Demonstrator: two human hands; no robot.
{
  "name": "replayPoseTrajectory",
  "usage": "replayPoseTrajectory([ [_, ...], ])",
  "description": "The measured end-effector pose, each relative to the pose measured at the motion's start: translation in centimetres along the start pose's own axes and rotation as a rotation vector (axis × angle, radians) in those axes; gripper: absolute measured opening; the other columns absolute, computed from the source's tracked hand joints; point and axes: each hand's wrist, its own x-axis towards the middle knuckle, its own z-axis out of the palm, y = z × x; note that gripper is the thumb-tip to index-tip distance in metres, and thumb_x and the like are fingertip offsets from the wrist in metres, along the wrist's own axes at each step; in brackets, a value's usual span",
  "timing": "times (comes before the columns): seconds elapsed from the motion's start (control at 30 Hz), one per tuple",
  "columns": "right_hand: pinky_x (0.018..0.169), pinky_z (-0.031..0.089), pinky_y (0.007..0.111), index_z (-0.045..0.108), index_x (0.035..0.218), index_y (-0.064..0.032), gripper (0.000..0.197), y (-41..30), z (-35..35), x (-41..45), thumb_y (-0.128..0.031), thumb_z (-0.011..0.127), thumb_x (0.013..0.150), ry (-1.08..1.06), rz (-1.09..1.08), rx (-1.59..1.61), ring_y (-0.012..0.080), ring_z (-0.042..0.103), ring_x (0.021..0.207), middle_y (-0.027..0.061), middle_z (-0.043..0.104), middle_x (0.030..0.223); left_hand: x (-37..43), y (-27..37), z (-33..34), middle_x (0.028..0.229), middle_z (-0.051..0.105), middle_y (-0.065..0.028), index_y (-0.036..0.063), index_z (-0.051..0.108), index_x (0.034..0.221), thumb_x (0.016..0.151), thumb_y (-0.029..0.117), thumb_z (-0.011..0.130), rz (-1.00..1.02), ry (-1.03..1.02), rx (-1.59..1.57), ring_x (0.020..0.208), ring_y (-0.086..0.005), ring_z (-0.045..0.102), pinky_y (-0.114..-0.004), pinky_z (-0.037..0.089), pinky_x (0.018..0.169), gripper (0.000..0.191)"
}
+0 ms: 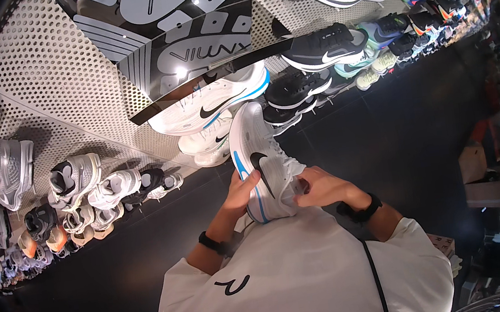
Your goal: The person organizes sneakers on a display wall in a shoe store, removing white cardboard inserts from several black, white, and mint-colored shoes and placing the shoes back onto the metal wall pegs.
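A white Nike running shoe [251, 146] with a black swoosh and blue trim is held close to my chest, its toe pointing away. My left hand [240, 192] grips the sole side near the heel, thumb on the upper. At the collar and tongue is my right hand [321, 185], fingers bent and touching the shoe's opening; part of its grip is hidden. A similar white shoe with blue trim [219, 99] stands just beyond, on the wall display. Black straps circle both wrists.
A perforated wall display [46, 59] bears many sneakers, including grey ones [75, 177] at the left and black ones [325, 48] at the right. A glossy display panel [196, 27] juts out above the white shoes. Dark tiled floor [384, 139] lies below; an open cardboard box [484, 192] is far right.
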Motion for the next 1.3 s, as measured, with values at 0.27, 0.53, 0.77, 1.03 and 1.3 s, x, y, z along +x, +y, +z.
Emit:
replayPoseTrajectory([
  [0.27, 0.061, 0.048, 0.032, 0.051, 0.122, -0.0015, 0.052, 0.7, -0.6, -0.6, -0.014, 0.057, 0.072, -0.176, 0.087, 0.320, 0.0200, 0.057, 0.073, 0.0146, 0.057, 0.101, 0.4, 1.3, -1.0, 0.126, 0.057, -0.0081, 0.0028, 0.040, 0.138, 0.091, 0.031, 0.068, -0.059, -0.083, -0.083, 0.113, -0.0180, 0.056, -0.035, 0.046, 0.096, 0.062],
  [0.53, 0.065, 0.041, 0.033, 0.051, 0.112, -0.0054, 0.043, 0.9, -2.2, -2.7, -0.010, 0.055, 0.069, -0.291, 0.077, 0.139, 0.0212, 0.050, 0.075, 0.0110, 0.051, 0.089, 0.5, 1.6, -0.4, 0.122, 0.058, -0.0086, 0.0003, 0.042, 0.137, 0.088, 0.034, 0.069, -0.121, -0.056, -0.076, 0.109, -0.0180, 0.059, -0.034, 0.048, 0.093, 0.065],
  [0.77, 0.064, 0.040, 0.035, 0.052, 0.113, -0.0049, 0.045, 1.9, -0.9, -4.9, -0.011, 0.056, 0.069, -0.319, 0.114, 0.174, 0.0224, 0.050, 0.073, 0.0099, 0.053, 0.087, -0.2, -0.5, -0.1, 0.122, 0.058, -0.0086, -0.0004, 0.043, 0.136, 0.086, 0.035, 0.072, -0.086, -0.077, -0.105, 0.109, -0.0189, 0.059, -0.034, 0.048, 0.094, 0.067],
  [1.03, 0.064, 0.040, 0.032, 0.052, 0.113, -0.0027, 0.045, 4.7, -2.1, -6.9, -0.007, 0.056, 0.069, -0.285, 0.040, 0.219, 0.0189, 0.048, 0.074, 0.0089, 0.052, 0.092, -0.4, 0.2, 3.8, 0.122, 0.059, -0.0094, 0.0024, 0.045, 0.134, 0.091, 0.034, 0.067, -0.012, -0.099, -0.133, 0.109, -0.0207, 0.060, -0.037, 0.051, 0.091, 0.058],
  [1.3, 0.075, 0.046, 0.032, 0.050, 0.119, -0.0014, 0.045, 9.3, 0.1, -9.6, -0.013, 0.066, 0.079, 0.224, -0.237, 0.311, 0.0175, 0.056, 0.085, 0.0090, 0.058, 0.096, 0.1, -2.9, 7.2, 0.128, 0.057, -0.0133, 0.0036, 0.039, 0.138, 0.091, 0.036, 0.067, -0.043, -0.015, -0.134, 0.115, -0.0260, 0.059, -0.042, 0.051, 0.095, 0.064],
])
